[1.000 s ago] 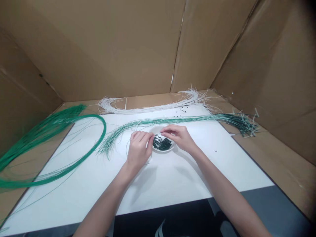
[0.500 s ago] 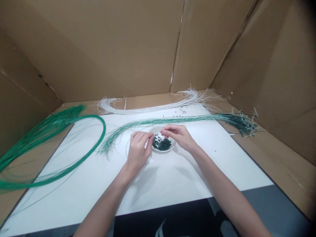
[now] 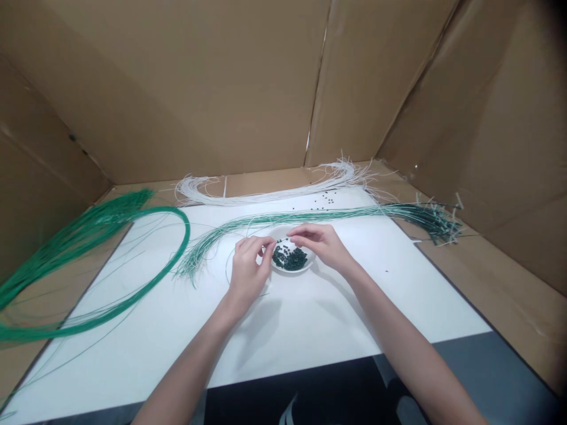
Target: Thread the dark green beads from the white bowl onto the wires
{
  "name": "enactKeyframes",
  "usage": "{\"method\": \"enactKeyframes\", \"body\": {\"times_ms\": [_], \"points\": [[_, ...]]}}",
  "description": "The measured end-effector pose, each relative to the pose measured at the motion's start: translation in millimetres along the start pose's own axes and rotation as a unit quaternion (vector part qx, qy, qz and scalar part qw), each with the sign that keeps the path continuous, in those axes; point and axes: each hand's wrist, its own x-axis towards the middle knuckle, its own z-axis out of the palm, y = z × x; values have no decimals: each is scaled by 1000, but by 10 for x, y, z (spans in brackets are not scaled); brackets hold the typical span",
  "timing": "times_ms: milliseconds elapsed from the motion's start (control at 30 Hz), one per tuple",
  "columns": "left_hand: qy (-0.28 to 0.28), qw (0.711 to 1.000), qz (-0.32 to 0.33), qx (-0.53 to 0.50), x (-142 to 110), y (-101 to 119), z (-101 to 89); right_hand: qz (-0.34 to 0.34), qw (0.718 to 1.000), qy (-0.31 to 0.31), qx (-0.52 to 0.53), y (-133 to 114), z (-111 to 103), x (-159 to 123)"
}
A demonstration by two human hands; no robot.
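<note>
My left hand is closed in a pinch at the left rim of a white bowl. A thin green cord with tiny dark specks like beads shows between its fingertips and those of my right hand. My right hand hovers over the bowl's upper right side, thumb and forefinger pinched together. What it grips at the tips is too small to make out. Dark green beads lie in the bowl, heaped toward the lower right with loose ones at the left.
Beyond the bowl lies a bundle of green cords with dark, beaded right ends. White cords curve behind it, near scattered beads. A large green coil lies left. Cardboard walls enclose the white tabletop.
My fingertips have drawn slightly apart, and a short length of green cord now shows between them. Both hands stay over the bowl; the surroundings are unchanged.
</note>
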Motion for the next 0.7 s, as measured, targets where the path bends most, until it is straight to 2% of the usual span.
{"method": "enactKeyframes", "body": {"times_ms": [167,400,533,700], "points": [[-9,1000,-14,-17,10,3,-2,-51,998,0,-47,23,9,-14],[-16,1000,-16,-18,23,17,-3,-73,995,-8,-69,15,7,-15],[-17,1000,-14,-16,16,9,-5,-72,995,-19,-72,24,4,-13],[-14,1000,-12,-17,11,7,-3,-39,998,-28,-37,9,6,-23]]}}
